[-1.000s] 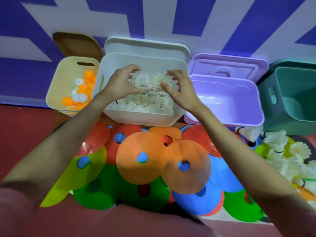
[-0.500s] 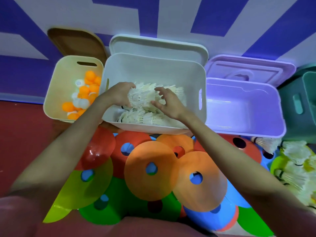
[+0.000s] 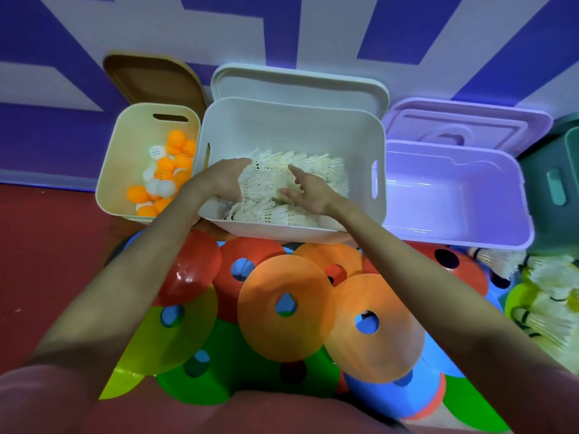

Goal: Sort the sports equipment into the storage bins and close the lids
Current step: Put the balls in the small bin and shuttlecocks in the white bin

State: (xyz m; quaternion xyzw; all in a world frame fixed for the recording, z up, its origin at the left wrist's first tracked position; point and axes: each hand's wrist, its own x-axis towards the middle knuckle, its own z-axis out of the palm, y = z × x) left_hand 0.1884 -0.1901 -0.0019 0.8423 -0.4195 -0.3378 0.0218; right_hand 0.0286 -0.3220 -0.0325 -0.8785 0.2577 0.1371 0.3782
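The white bin (image 3: 282,234) stands open in the middle and holds a heap of white shuttlecocks (image 3: 324,170). Both my hands are inside it, on either side of a bunch lying on the heap. My left hand (image 3: 221,180) cups the bunch's left side with curled fingers. My right hand (image 3: 308,193) touches the right side with loose, spread fingers. More shuttlecocks (image 3: 551,296) lie loose on the floor at the far right. Several flat disc cones (image 3: 282,336) in orange, red, green, yellow and blue overlap on the floor below the bins.
A beige bin (image 3: 123,158) at the left holds orange and white balls (image 3: 166,170); its brown lid (image 3: 156,79) leans behind it. The purple bin (image 3: 457,241) holds nothing, and its lid (image 3: 470,123) leans on the wall. A green bin (image 3: 557,189) is at the right edge.
Both hands have gone down from above the white bin into it with the bunch of shuttlecocks. The right hand's fingers have loosened. The view has shifted closer and left.
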